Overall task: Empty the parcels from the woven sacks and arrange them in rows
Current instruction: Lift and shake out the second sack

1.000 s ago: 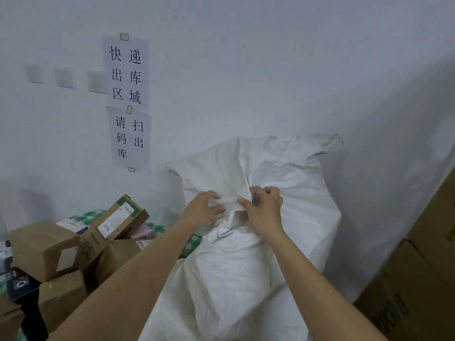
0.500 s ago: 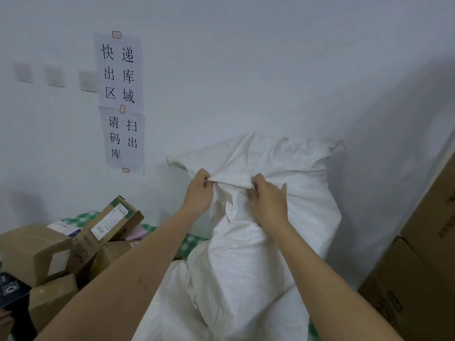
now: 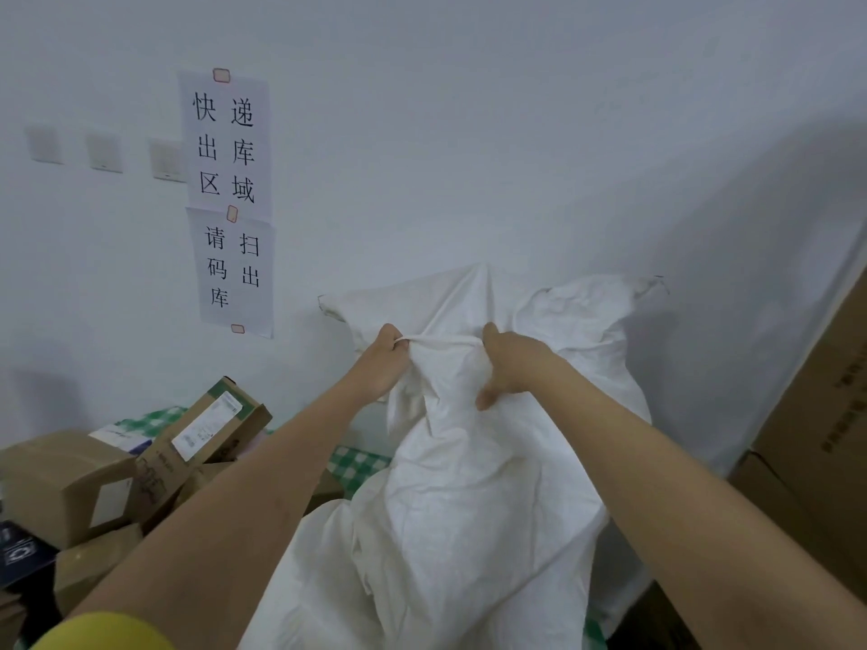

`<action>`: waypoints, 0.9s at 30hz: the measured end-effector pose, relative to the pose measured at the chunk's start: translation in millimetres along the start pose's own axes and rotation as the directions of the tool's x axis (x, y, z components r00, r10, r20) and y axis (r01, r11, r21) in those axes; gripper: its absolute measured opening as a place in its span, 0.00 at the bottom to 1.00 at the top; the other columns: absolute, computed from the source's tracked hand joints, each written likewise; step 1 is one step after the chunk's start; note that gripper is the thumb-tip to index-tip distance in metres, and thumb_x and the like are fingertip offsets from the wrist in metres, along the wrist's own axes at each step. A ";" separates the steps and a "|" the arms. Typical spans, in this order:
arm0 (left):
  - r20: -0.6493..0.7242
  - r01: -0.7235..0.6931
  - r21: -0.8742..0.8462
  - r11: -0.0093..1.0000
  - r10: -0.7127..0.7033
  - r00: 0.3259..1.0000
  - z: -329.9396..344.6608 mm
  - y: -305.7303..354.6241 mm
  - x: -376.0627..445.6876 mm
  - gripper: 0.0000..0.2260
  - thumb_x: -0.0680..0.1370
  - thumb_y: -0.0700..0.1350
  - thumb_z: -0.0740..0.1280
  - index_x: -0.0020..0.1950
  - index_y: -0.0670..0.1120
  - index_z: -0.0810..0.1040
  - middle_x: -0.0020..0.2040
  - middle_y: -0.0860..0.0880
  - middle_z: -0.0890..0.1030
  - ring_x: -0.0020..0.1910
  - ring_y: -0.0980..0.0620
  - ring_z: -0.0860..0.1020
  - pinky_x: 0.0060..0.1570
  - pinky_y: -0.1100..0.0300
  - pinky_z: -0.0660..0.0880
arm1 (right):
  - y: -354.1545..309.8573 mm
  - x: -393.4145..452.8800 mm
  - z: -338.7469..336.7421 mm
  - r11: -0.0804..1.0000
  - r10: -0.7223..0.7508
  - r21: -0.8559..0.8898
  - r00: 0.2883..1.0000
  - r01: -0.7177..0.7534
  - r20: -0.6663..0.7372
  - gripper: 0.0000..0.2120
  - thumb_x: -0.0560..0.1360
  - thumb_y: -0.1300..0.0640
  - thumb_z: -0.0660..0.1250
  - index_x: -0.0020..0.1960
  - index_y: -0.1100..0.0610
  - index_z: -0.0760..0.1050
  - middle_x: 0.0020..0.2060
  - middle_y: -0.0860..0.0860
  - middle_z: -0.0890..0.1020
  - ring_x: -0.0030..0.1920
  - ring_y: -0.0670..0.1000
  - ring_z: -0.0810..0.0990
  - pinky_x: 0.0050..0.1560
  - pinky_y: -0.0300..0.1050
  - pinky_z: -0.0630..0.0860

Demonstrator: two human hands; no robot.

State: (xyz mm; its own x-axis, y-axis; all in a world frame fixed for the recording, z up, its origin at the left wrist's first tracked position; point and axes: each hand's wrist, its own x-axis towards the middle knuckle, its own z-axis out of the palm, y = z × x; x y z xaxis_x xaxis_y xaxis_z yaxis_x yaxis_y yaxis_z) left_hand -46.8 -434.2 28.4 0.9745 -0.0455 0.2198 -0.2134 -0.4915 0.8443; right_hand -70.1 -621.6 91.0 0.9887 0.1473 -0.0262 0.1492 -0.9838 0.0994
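Now, two hands (left hand point(image 3: 382, 363), right hand point(image 3: 509, 368)) gripping one woven sack point(image 3: 469, 485)

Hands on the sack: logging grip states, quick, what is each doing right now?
Left hand: closed, gripping the white woven sack at a bunched fold.
Right hand: closed, gripping the same fold.

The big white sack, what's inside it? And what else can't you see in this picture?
Head view only:
- Inside the white sack: hidden by its own cloth; both the left hand and the right hand grip the bunched top.
- Fingertips of both hands: buried in the folds.
- Label on the tilted cardboard box: print too small to read.
- Large cartons at right: cut off by the frame edge.
- Dark item at lower left: cut off.
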 end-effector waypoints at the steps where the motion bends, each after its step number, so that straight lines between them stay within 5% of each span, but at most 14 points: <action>1: 0.040 0.019 -0.005 1.000 -0.019 0.999 -1.2 0.7 0.0 0.02 0.81 0.43 0.53 0.52 0.45 0.63 0.43 0.50 0.67 0.41 0.52 0.66 0.37 0.58 0.62 | -0.6 2.3 0.0 0.999 0.005 -0.047 1.000 -0.005 -0.003 0.41 0.66 0.46 0.78 0.70 0.59 0.61 0.60 0.55 0.76 0.57 0.57 0.78 0.47 0.46 0.72; 5: 0.285 -0.017 0.266 0.964 -0.062 0.956 -11.4 -0.9 -1.1 0.25 0.74 0.42 0.68 0.62 0.49 0.56 0.50 0.47 0.69 0.47 0.48 0.72 0.39 0.58 0.71 | -2.9 8.2 -0.4 0.991 -0.024 -0.133 1.000 0.022 -0.015 0.20 0.73 0.54 0.72 0.61 0.60 0.72 0.56 0.55 0.78 0.54 0.56 0.79 0.46 0.46 0.71; 8: 0.316 -0.140 0.460 0.877 -0.015 0.949 -16.8 -3.2 2.5 0.34 0.69 0.46 0.76 0.63 0.47 0.55 0.46 0.47 0.71 0.44 0.48 0.73 0.36 0.59 0.70 | -6.3 7.4 1.4 0.992 -0.084 -0.105 0.990 0.072 -0.115 0.08 0.76 0.61 0.63 0.56 0.58 0.73 0.53 0.55 0.78 0.47 0.55 0.77 0.43 0.45 0.69; 11: 0.174 -0.122 0.618 0.776 0.016 0.985 -23.9 -7.2 8.0 0.28 0.68 0.51 0.77 0.53 0.47 0.59 0.46 0.49 0.72 0.45 0.49 0.71 0.40 0.56 0.67 | -12.5 4.9 4.8 0.995 -0.100 -0.042 0.962 0.092 -0.255 0.06 0.74 0.65 0.60 0.44 0.55 0.69 0.48 0.54 0.77 0.46 0.56 0.77 0.41 0.45 0.67; 18: -0.079 -0.076 0.669 0.739 0.173 0.982 -36.7 7.9 25.5 0.14 0.72 0.47 0.71 0.56 0.46 0.75 0.56 0.47 0.80 0.56 0.45 0.77 0.46 0.57 0.69 | -18.9 17.4 4.3 0.989 -0.029 0.107 0.843 0.101 -0.536 0.06 0.75 0.64 0.55 0.48 0.56 0.68 0.47 0.56 0.79 0.45 0.58 0.78 0.39 0.45 0.64; 22: -0.211 -0.139 0.634 0.761 0.343 0.915 -49.0 43.8 37.3 0.05 0.76 0.43 0.64 0.49 0.44 0.77 0.50 0.43 0.82 0.51 0.42 0.79 0.42 0.57 0.68 | -10.6 24.8 -31.3 0.986 0.044 0.151 0.749 0.075 -0.661 0.10 0.76 0.63 0.56 0.54 0.58 0.71 0.48 0.57 0.80 0.47 0.59 0.79 0.40 0.45 0.65; 27: -0.338 -0.254 0.625 0.738 0.550 0.764 -79.5 114.1 42.5 0.10 0.75 0.49 0.66 0.45 0.42 0.76 0.46 0.40 0.82 0.49 0.40 0.79 0.39 0.56 0.67 | -0.7 16.7 -96.5 0.989 0.070 0.133 0.584 0.067 -0.809 0.11 0.74 0.65 0.56 0.54 0.58 0.70 0.46 0.58 0.79 0.46 0.60 0.77 0.39 0.47 0.64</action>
State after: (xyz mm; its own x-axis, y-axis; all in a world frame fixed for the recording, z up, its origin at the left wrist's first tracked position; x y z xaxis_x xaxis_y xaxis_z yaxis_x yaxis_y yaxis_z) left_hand -35.3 -423.1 172.9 0.6035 -0.0111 0.7973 -0.3618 -0.8948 0.2615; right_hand -52.6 -608.6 186.5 0.5963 0.1000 0.7965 0.2120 -0.9766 -0.0361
